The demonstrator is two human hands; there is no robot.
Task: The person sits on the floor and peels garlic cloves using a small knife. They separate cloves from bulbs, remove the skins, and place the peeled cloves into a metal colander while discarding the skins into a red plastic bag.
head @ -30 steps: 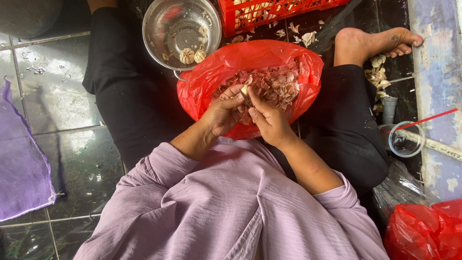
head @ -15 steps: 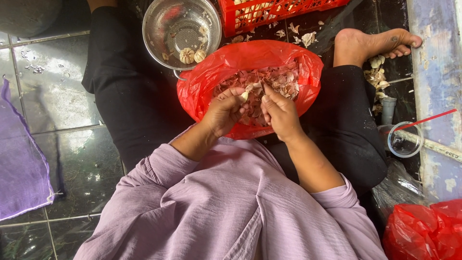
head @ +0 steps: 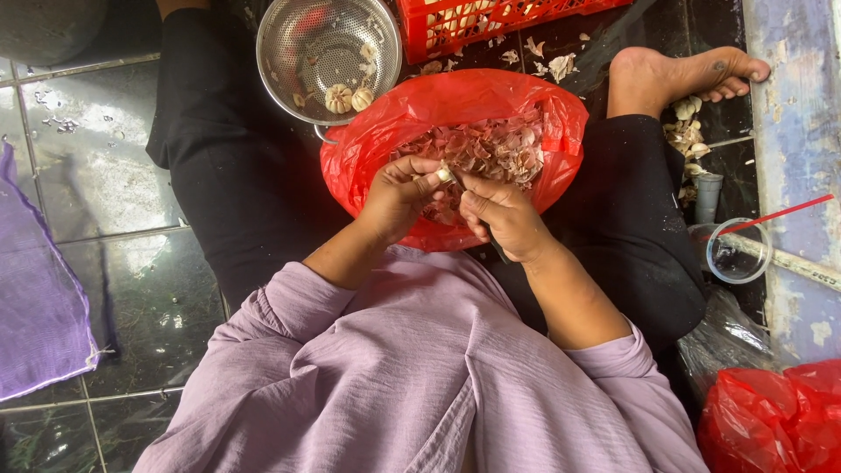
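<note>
Together, left hand (head: 399, 194) and right hand (head: 504, 215) pinch a garlic clove (head: 446, 174) above the red bag (head: 368, 158), its rim close around; colander (head: 328, 57) just beyond.

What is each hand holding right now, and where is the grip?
Left hand pinches a small pale garlic clove at its fingertips. Right hand meets it; a dark handle seems to poke below, unclear.

The floor (head: 114, 175) is of dark, glossy tiles with pale joints. On it lie a purple mesh sack (head: 39, 298) at the left, a red plastic crate (head: 491, 22) at the top, a clear plastic cup (head: 736, 254) with red straw, and scattered garlic skins (head: 688, 140).
</note>
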